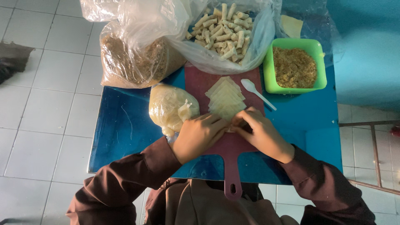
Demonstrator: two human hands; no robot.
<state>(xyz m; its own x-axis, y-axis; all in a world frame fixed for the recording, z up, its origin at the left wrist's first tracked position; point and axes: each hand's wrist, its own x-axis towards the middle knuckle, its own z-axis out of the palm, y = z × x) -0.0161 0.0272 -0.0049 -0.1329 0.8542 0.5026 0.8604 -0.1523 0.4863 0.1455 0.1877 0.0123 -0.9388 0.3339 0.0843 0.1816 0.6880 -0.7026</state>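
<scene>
My left hand (199, 135) and my right hand (259, 132) meet fingertip to fingertip over the nearest pastry wrapper on a dark red cutting board (231, 164). Both press and fold that thin pale wrapper; what lies under the fingers is hidden. A fanned stack of pale wrappers (225, 98) lies just beyond my fingers on the board. A white plastic spoon (255, 90) rests at the board's right edge. A green square bowl (310, 50) of brown crumbly filling stands at the back right.
A blue table top (121, 129) carries everything. A tied clear bag of pale wrappers (171, 107) sits left of the board. At the back are a plastic bag of finished rolls (223, 29) and a bag of brown filling (133, 62). White floor tiles surround the table.
</scene>
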